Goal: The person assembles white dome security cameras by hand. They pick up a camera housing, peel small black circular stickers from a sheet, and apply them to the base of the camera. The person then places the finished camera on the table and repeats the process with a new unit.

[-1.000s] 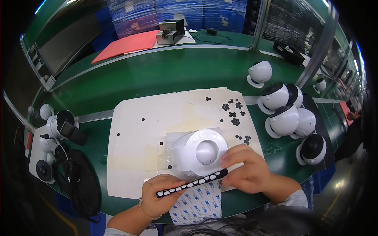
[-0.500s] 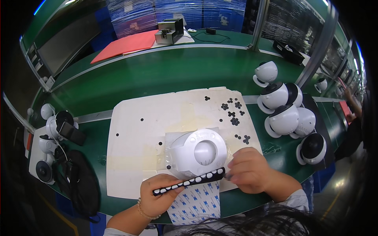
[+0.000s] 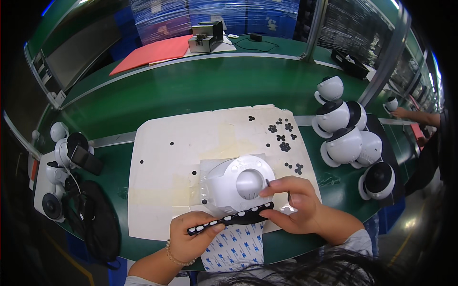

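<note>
My left hand (image 3: pixel 193 236) is closed round one end of a narrow black strip (image 3: pixel 248 217) with a row of white round spots. The strip slants along the near edge of a white rounded housing (image 3: pixel 221 188) with a round opening. My right hand (image 3: pixel 300 202) has its fingers spread at the housing's right side, thumb by the strip's free end. Small dark pieces show at its fingertips, seemingly stuck there. Under the strip lies a white sheet with blue print (image 3: pixel 234 250). The housing rests on a pale board (image 3: pixel 162 190) dotted with small black discs (image 3: pixel 285 147).
Several white-and-black camera units (image 3: pixel 344 145) crowd the right side; more units (image 3: pixel 58 174) stand at left beside a black bag (image 3: pixel 98 224). A metal box device (image 3: pixel 206 38) and a red sheet (image 3: pixel 157 53) lie behind. Another person's hand (image 3: pixel 404 113) reaches in at far right.
My right hand has moved left and up over the housing's edge, its fingers spreading. The white spots look smaller along the strip. At far right, another person's hand has reached a white unit.
</note>
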`<state>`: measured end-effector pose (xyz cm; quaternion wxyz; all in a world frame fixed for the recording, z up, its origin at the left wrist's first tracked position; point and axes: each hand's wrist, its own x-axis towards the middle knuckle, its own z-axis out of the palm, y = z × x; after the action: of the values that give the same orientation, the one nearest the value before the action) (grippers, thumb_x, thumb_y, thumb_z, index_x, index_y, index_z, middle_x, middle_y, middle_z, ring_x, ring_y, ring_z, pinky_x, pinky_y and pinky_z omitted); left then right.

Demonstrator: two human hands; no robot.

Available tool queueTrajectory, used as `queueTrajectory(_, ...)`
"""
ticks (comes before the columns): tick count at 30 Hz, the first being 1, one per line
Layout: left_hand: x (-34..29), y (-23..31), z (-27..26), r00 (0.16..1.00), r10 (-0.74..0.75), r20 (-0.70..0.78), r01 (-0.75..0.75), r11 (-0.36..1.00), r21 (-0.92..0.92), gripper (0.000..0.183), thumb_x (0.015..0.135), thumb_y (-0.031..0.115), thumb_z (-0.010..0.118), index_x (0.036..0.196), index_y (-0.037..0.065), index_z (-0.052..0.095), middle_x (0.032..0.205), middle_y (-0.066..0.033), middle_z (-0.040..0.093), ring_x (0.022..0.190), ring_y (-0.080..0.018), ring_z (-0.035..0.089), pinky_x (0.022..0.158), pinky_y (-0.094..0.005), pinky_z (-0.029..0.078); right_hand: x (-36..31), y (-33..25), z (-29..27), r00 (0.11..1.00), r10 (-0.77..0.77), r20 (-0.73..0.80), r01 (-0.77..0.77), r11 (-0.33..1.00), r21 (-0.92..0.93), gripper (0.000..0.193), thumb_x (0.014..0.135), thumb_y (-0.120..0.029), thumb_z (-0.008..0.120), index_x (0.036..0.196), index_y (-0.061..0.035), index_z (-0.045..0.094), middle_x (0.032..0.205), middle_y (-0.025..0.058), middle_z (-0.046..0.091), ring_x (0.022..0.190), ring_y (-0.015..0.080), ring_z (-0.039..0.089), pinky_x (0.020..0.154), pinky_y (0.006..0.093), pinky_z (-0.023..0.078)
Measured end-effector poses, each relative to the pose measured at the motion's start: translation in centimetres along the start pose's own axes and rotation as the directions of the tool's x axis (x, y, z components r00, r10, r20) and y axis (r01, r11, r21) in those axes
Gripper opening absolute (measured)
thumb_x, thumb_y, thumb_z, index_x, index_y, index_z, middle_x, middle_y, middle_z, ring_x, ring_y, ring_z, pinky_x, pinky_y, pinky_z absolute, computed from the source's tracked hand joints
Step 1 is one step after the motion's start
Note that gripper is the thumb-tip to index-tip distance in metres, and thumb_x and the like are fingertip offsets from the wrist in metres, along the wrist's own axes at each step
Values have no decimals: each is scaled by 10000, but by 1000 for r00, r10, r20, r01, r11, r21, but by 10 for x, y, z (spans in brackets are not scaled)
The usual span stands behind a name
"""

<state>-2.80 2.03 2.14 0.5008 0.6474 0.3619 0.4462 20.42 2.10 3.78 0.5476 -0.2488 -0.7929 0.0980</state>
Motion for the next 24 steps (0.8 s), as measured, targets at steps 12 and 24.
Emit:
queueTrajectory(12, 5, -6, -9, 933, 338, 120, -358, 899, 250, 241, 620, 7, 694, 857, 26, 655, 957, -121, 606, 684, -165, 594, 578, -262, 457, 3, -6, -10, 1000, 9, 12, -10, 988, 156, 475, 730, 51, 596, 1139, -134, 441, 1005, 107, 513, 717, 183, 560, 599, 260, 420)
queueTrajectory(24, 8, -5, -6, 824, 441, 356, -562, 717, 413, 375, 506, -20, 649, 874, 46, 639, 1237, -144, 502, 680, -206, 596, 569, -285, 443, 28, 26, -8, 856, 504, 113, -506, 775, 378, 675, 798, 112, 475, 1355, -86, 148, 1191, 150, 342, 844, 126, 515, 759, 262, 434)
